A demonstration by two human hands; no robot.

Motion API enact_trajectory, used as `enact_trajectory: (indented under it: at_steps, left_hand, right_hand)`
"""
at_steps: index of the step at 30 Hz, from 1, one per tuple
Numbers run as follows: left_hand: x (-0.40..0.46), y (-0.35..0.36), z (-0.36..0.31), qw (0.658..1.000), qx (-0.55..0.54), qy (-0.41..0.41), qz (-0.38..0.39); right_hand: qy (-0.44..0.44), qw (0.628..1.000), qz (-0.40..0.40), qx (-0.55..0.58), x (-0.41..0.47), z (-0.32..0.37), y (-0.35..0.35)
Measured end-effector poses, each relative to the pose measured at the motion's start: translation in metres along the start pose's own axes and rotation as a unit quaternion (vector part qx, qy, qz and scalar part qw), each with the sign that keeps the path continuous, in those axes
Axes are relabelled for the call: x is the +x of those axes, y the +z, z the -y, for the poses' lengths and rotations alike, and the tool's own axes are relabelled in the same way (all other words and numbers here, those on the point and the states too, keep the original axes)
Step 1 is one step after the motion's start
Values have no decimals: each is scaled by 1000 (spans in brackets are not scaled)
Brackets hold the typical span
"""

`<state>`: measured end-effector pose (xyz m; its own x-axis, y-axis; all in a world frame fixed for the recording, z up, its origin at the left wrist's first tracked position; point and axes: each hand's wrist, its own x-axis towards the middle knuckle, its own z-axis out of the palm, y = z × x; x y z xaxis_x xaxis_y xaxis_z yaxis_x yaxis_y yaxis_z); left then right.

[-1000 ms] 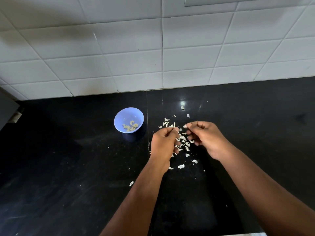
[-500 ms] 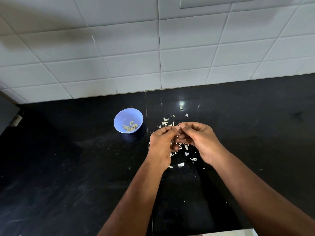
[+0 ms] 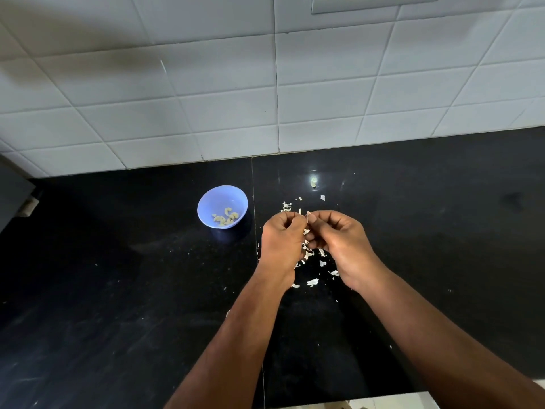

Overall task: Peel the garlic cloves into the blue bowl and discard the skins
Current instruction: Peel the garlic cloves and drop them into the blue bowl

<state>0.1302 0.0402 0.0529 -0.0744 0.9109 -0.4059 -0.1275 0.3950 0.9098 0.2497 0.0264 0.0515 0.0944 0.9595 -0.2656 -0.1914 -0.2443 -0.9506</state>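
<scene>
I am looking down at a home kitchen. A polished black stone counter (image 3: 118,290) runs up against a wall of white rectangular tiles (image 3: 206,98), the usual backsplash behind a cooking surface. A small blue bowl (image 3: 206,202) on the counter holds peeled garlic cloves (image 3: 225,219), and papery white garlic skins (image 3: 312,282) are scattered over the stone near it, so food is being prepared here. At the top edge a grey plate (image 3: 374,3) is set into the tiles, though I cannot tell what it is.
</scene>
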Motion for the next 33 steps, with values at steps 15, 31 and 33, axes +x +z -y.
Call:
enact_trajectory:
  at_steps: [15,31,33]
  left_hand:
    - [-1,-21,6,979,201,43,-8]
    - [-1,-19,-2,999,29,-16,12]
    - [-3,-13,-2,999,2,-36,6]
  right_hand:
    - [-105,937,13,-333,10,1,-14]
    - [-212,887,63,-405,8,1,-17]
    - [-206,903,47,-375,7,1,-15]
